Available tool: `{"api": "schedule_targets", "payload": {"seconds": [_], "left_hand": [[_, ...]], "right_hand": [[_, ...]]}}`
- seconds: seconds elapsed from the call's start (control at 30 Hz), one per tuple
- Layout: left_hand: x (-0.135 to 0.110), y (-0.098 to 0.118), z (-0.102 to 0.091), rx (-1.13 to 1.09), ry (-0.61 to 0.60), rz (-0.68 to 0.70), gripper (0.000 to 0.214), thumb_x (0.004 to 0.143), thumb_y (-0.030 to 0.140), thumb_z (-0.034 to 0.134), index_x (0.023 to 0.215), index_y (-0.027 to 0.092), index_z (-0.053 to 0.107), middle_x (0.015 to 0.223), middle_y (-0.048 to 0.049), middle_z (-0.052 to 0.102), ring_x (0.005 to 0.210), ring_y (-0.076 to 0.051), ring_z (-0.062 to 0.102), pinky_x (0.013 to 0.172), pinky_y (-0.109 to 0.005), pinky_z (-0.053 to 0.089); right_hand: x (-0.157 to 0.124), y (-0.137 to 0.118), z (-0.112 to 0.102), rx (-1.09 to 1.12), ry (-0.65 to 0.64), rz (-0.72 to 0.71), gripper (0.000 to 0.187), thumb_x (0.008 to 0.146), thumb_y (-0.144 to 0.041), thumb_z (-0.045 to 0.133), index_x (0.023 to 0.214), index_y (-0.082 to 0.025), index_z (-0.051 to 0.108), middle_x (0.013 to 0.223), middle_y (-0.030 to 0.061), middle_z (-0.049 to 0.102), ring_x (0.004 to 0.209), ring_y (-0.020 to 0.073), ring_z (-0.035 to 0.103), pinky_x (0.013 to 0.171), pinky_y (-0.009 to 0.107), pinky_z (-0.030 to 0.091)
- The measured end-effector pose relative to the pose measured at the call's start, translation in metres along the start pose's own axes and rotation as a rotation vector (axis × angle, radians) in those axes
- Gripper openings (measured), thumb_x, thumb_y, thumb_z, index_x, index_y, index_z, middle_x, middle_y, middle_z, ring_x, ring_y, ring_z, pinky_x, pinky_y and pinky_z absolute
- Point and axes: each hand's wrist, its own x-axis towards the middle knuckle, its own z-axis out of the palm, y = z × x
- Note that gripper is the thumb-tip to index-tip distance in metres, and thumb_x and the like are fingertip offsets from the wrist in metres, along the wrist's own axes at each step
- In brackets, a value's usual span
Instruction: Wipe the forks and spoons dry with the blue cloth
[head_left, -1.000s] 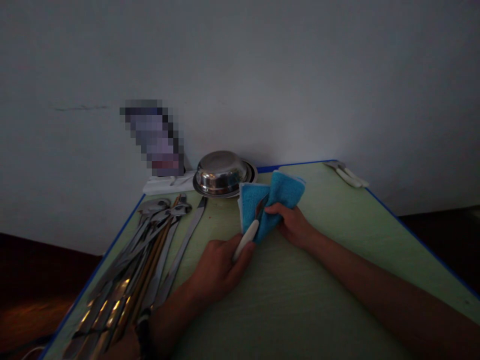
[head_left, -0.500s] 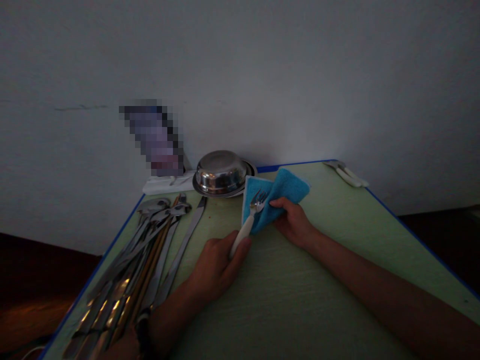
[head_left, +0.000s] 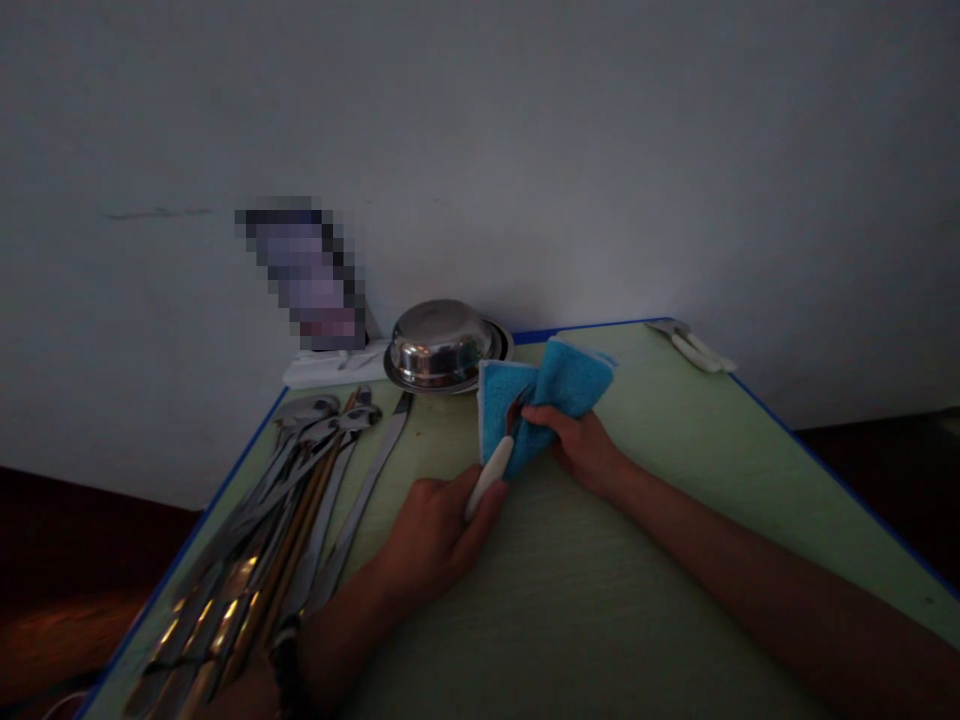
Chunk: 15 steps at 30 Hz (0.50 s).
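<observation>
My left hand [head_left: 431, 535] is closed round the white handle of a fork [head_left: 489, 474], low on the green table [head_left: 675, 470]. The fork's metal head is tucked into a folded blue cloth [head_left: 536, 398]. My right hand [head_left: 577, 445] pinches that cloth round the fork head, thumb on top. Both hands rest on the table near its middle.
A heap of metal cutlery [head_left: 289, 510] lies along the table's left edge. An upturned steel bowl [head_left: 442, 345] on a plate sits at the back by the wall. A white napkin [head_left: 330, 367] lies left of it. White-handled utensils [head_left: 694, 347] lie at the far right corner.
Half a second ago the fork tines lay bare on the opened cloth; now my right hand has folded the cloth over them again.
</observation>
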Motion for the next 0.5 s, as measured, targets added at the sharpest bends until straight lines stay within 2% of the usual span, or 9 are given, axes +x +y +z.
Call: {"api": "schedule_targets", "payload": {"seconds": [0.17, 0.37, 0.5], "left_hand": [[0.0004, -0.0001, -0.0006, -0.017, 0.036, 0.002, 0.032, 0.091, 0.035, 0.032, 0.071, 0.016, 0.047, 0.051, 0.0042, 0.042, 0.043, -0.010, 0.044, 0.043, -0.021, 0.030], [-0.0001, -0.0024, 0.0008, -0.023, 0.096, -0.008, 0.031, 0.091, 0.035, 0.032, 0.074, 0.016, 0.048, 0.051, 0.0048, 0.041, 0.043, -0.010, 0.044, 0.044, -0.022, 0.030], [0.0001, -0.0031, 0.0023, -0.014, 0.120, -0.022, 0.032, 0.091, 0.036, 0.031, 0.075, 0.015, 0.049, 0.052, 0.0038, 0.045, 0.044, -0.011, 0.047, 0.045, -0.022, 0.031]], "right_hand": [[0.0039, -0.0015, 0.0026, 0.183, 0.132, 0.073, 0.008, 0.061, -0.019, 0.062, 0.068, -0.020, 0.065, 0.067, -0.0029, 0.067, 0.067, 0.0157, 0.060, 0.070, 0.031, 0.045], [0.0086, -0.0039, 0.0027, 0.344, 0.192, 0.099, 0.008, 0.057, -0.013, 0.062, 0.060, -0.019, 0.059, 0.061, -0.0057, 0.063, 0.062, 0.0133, 0.056, 0.064, 0.027, 0.044], [0.0079, -0.0039, 0.0027, 0.354, 0.164, 0.108, 0.008, 0.057, -0.014, 0.063, 0.062, -0.019, 0.061, 0.060, -0.0053, 0.063, 0.062, 0.0137, 0.056, 0.064, 0.027, 0.045]]}}
